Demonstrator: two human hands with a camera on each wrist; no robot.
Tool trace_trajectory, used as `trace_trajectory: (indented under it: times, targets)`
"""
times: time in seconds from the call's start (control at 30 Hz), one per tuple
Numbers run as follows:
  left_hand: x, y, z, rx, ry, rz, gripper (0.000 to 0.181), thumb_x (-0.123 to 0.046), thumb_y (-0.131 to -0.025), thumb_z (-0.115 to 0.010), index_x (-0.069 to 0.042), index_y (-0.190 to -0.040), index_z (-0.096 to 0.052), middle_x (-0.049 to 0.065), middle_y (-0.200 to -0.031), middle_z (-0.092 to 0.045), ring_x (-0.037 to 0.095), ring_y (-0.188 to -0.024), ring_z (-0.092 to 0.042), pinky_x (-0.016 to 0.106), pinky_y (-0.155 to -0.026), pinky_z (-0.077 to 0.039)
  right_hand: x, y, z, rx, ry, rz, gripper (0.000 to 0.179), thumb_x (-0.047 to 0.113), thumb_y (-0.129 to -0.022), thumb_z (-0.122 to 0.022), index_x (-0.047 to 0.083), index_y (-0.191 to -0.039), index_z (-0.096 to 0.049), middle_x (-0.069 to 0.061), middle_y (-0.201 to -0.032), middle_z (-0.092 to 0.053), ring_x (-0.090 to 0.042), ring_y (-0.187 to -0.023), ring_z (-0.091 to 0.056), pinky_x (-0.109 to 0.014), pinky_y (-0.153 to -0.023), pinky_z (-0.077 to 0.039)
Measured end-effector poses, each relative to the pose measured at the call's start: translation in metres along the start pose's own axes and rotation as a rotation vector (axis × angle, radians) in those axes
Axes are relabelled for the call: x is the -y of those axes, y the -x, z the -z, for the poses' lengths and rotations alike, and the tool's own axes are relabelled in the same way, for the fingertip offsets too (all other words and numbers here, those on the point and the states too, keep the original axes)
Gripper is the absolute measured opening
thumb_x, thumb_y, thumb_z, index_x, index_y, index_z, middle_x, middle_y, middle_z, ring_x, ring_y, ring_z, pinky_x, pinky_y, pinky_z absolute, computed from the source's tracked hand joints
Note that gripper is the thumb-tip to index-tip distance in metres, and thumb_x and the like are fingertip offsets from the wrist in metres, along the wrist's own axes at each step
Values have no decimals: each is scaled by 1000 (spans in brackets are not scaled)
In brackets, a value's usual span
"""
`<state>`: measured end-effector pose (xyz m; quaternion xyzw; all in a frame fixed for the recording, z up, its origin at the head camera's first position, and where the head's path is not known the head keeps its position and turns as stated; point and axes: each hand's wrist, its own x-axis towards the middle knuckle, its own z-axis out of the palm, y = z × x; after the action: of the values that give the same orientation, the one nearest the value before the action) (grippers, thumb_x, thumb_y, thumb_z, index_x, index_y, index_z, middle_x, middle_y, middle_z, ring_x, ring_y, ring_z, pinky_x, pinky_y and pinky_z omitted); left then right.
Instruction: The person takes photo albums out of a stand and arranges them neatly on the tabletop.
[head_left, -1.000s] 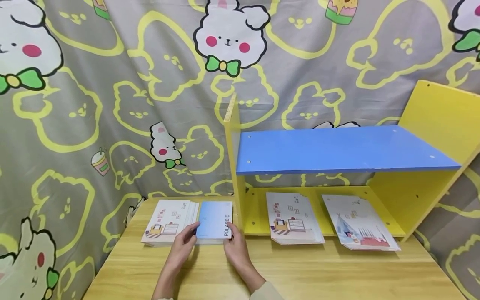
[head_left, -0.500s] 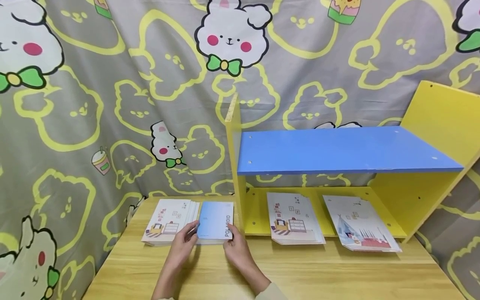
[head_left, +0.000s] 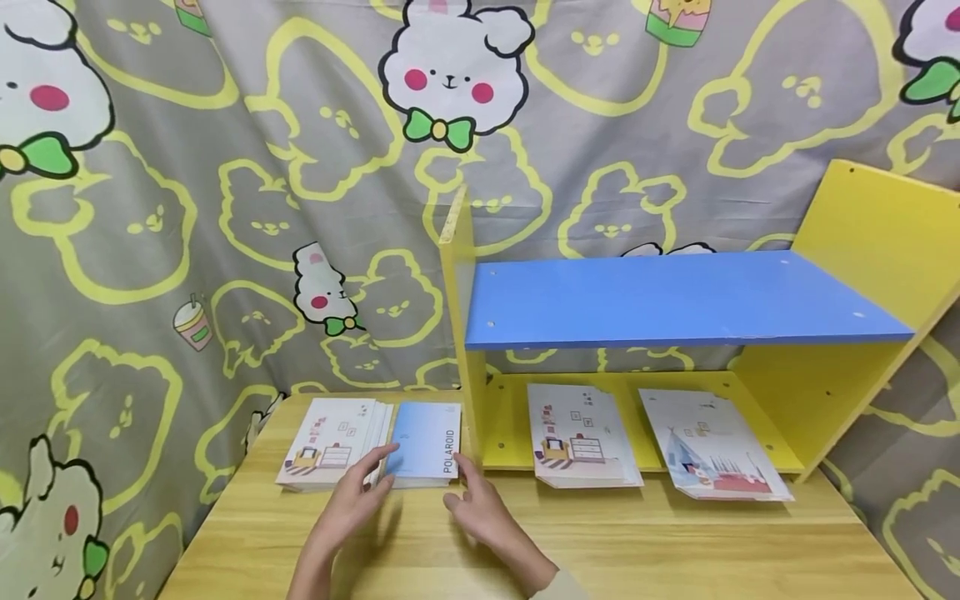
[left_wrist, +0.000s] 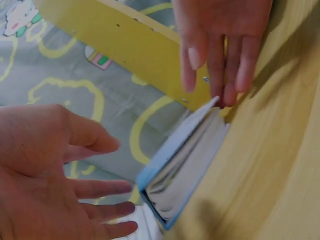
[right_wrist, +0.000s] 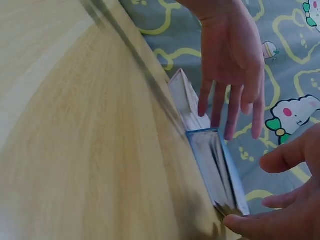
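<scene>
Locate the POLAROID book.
Head view, just left of center: the POLAROID book lies on the table between a white book and the yellow left shelf panel.

A gray patterned curtain [head_left: 360, 225] hangs behind a wooden table [head_left: 675, 546] and yellow-blue shelf [head_left: 682, 298].

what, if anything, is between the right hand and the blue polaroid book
Nothing visible: the right hand is close by the right edge of the blue book. The yellow side panel rises to the book's right, but not between the two.
</scene>
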<state>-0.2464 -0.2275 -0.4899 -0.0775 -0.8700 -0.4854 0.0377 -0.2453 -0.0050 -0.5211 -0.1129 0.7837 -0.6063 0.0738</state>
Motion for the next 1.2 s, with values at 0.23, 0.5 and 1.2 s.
trace_trajectory:
  times: [0.23, 0.5, 1.2]
  targets:
    - [-12, 4, -1, 35, -3, -14, 42, -1, -100, -62, -2, -142, -58, 22, -147, -54, 49, -136, -46, 70, -108, -38, 7, 10, 16, 59, -21, 36, 72, 11, -95, -61, -2, -158, -30, -33, -153, -39, -52, -136, -44, -64, -111, -38]
    - [-22, 6, -5, 22, -52, -10, 40, -4, -101, -62, -5, -140, -60, 17, -146, -56, 49, -135, -47, 71, -107, -37, 13, 21, 31, 77, -39, 82, 66, 9, -96, -61, -2, -155, -36, -30, -147, -48, -48, -132, -49, -61, -108, -43]
    - [-26, 4, -25, 242, 170, -237, 38, -6, -103, -60, 3, -140, -57, 32, -130, -61, 40, -117, -64, 27, -97, -55, 16, 40, 79, 125, -151, 196, 53, 3, -98, -61, -7, -147, -43, -31, -137, -56, -47, -126, -55, -29, -102, -52]
